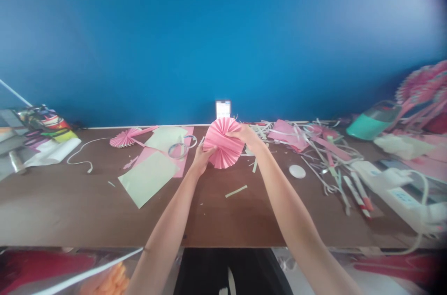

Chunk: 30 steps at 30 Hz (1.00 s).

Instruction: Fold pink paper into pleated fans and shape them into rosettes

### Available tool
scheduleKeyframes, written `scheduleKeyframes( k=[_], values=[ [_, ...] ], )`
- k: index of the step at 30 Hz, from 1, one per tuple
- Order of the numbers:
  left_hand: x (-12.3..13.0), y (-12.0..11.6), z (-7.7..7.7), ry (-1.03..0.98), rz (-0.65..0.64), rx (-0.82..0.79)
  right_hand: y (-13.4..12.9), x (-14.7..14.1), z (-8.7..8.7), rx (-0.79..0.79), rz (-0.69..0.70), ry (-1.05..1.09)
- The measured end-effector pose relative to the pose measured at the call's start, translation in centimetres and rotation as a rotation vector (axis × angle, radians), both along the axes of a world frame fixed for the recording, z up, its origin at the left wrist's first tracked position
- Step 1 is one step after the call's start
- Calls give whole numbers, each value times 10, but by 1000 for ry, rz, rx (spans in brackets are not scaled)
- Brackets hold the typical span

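A round pink pleated paper fan (225, 153) is spread into a rosette above the middle of the table. My left hand (202, 157) grips its left edge, thumb on the front. From the upper right, my right hand (247, 137) holds it, thumb lying across the pleats; the fingers behind the paper are hidden. Just left of my left hand, scissors (177, 150) rest on pink and pale green paper sheets (148, 178). A thin pale paper strip (236, 191) lies on the table in front of the fan.
A phone (223, 109) stands against the blue wall. Left are a smaller pink fan (125, 138) and a white cable (78, 150). Right are paper scraps (288, 134), a white disc (297, 171), markers (356, 196), a power strip (394, 192) and a green container (373, 120).
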<state>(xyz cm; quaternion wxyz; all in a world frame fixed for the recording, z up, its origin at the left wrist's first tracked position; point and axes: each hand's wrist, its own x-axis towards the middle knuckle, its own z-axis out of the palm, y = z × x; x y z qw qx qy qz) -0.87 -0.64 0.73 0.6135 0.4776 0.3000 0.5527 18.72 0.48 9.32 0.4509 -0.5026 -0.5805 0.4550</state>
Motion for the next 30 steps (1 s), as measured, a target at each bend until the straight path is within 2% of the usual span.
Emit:
scheduleKeyframes(
  k=[4, 8, 13, 19, 27, 30],
  values=[
    [0, 2, -2, 5, 72, -9, -1, -3, 0, -14, 53, -25],
    [1, 3, -3, 27, 76, 2, 0, -8, -3, -45, 107, -87],
    [3, 4, -4, 16, 135, 20, 0, -11, -5, -29, 176, -48],
    [2, 4, -5, 26, 134, 3, -2, -18, -6, -2, 152, -98],
    [1, 6, -10, 61, 142, 24, -1, -18, -7, 15, 195, -149],
    [2, 6, -11, 69, 174, 12, 0, -19, -9, 17, 147, -170]
  ],
)
